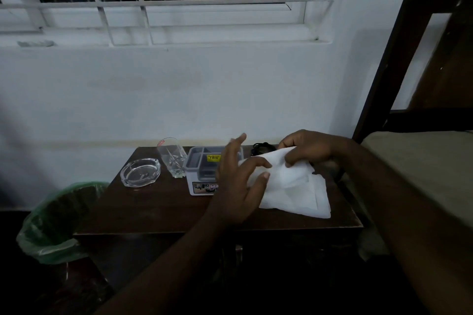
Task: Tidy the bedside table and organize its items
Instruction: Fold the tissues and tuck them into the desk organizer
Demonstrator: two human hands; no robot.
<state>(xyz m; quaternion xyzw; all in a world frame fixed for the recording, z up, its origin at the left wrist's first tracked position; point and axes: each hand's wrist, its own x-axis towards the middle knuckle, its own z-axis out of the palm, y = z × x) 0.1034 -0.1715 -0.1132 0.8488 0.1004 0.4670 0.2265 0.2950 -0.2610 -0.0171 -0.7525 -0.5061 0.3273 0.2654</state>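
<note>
Right hand [307, 151] pinches white cloth [294, 184] on bench [158, 210]; left hand [238, 179] spread, flattening it. Risk: sweep knocks organizer box [202, 174] into tumbler [172, 158].

On the dark wooden table [158, 208], a white cloth [294, 184] lies crumpled at the right, its upper edge lifted. A clear glass ashtray [140, 172] sits at the left, a clear tumbler [172, 156] just right of it, tilted. Beside that stands a grey and white organizer [202, 169] with a yellow price sticker; a dark cord [261, 148] lies behind the cloth.
</note>
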